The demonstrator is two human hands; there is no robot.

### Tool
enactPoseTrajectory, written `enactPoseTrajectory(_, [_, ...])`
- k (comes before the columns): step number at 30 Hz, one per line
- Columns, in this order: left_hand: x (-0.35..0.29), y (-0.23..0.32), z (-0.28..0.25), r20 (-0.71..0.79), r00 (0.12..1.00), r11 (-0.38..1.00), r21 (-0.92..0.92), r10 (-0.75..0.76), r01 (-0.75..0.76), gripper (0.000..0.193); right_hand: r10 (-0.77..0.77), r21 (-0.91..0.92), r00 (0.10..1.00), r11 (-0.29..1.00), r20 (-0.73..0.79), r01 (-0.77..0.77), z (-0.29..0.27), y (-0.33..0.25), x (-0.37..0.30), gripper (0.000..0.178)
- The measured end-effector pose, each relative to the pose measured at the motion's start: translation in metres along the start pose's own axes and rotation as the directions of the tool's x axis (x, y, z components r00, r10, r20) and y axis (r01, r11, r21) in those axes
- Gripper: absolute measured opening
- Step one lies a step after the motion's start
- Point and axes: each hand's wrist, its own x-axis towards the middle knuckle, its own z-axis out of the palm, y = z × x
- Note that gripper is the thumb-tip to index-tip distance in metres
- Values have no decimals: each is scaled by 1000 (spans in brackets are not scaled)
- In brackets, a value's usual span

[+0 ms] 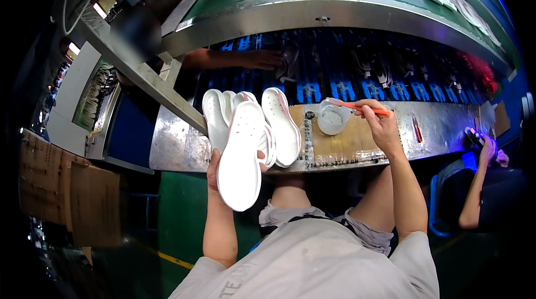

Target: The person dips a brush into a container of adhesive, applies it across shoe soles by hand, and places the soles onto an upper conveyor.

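My left hand is closed around a white shoe sole, held up in front of the bench with its hollow inner side facing me. In my right hand is a brush with an orange handle; its tip end is at the rim of a translucent plastic cup. Whitish material shows inside the cup, which stands on a piece of brown cardboard. Behind the held sole, several more white soles lie on the bench, among them a pink-edged sole on the right.
The metal bench runs across in front of me. Beyond it is a dark conveyor with blue holders, where another person's hand touches a dark shoe. A red-handled tool lies at right. Another person sits far right. A metal beam slants at left.
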Motion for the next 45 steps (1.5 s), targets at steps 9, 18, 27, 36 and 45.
enactPoseTrajectory(9, [11, -19, 40, 80, 901, 888, -150, -427, 435, 79, -252, 339, 862, 935, 439, 101, 3, -76, -4, 20])
enactPoseTrajectory(18, [14, -26, 48, 35, 862, 832, -246, -505, 497, 75, -105, 182, 924, 983, 368, 40, -1, -53, -2, 19])
enactPoseTrajectory(27, [50, -32, 50, 80, 962, 933, 275, -261, 231, 72, -290, 171, 938, 950, 189, 260, 17, -76, -42, 14])
enactPoseTrajectory(36, [83, -28, 44, 112, 992, 879, 477, -51, -8, 84, -373, 149, 877, 928, 305, 342, 8, -93, -71, 10])
enactPoseTrajectory(45, [97, -34, 38, 154, 961, 686, 675, 231, -273, 84, 31, 227, 972, 970, 233, -85, 21, -108, -102, 18])
